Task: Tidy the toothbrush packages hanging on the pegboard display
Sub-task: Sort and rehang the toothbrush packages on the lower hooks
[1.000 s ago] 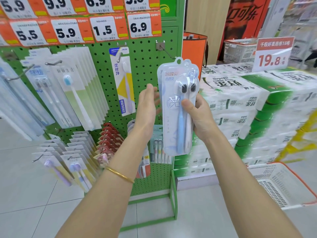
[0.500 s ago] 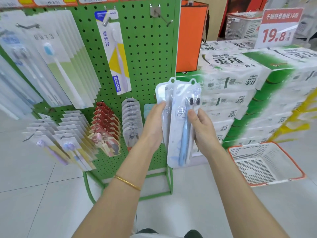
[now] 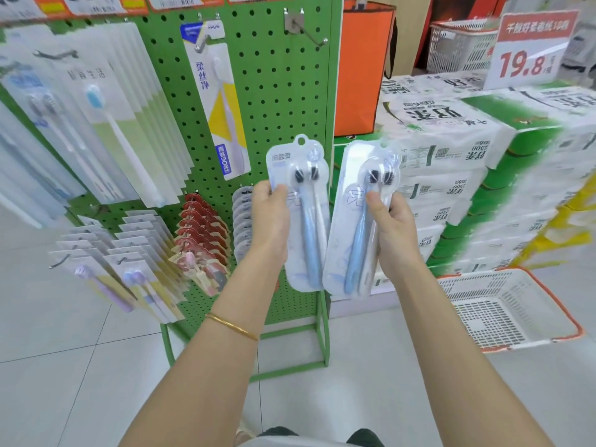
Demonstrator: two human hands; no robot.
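Green perforated steel, the pegboard [image 3: 283,108], stands behind a person's left hand [image 3: 269,217], which pinches a twin-toothbrush blister pack [image 3: 306,240] by its left edge, thumb laid across the front just below the dark bristle heads. The right hand [image 3: 392,227] grips a second, matching pack [image 3: 358,233] by its right edge in the same way. Both packs are held upright, off the board, their tops apart and their lower inner edges touching or overlapping. The board's right frame edge runs down behind the gap between them.

Above the left hand, a metal peg hook [image 3: 306,30] juts from the board. Up and to the left of that hand hangs a single yellow-backed toothbrush pack [image 3: 219,104], and farther left are crowded rows of hanging packs. Behind the right hand rise stacked tissue bales [image 3: 451,175] under a 19.8 price sign [image 3: 532,50]. Below and to the right of it, a white basket with an orange rim [image 3: 516,314] sits on pale floor tiles. Open floor lies beneath both forearms, and a gold bangle [image 3: 232,325] circles the left one.
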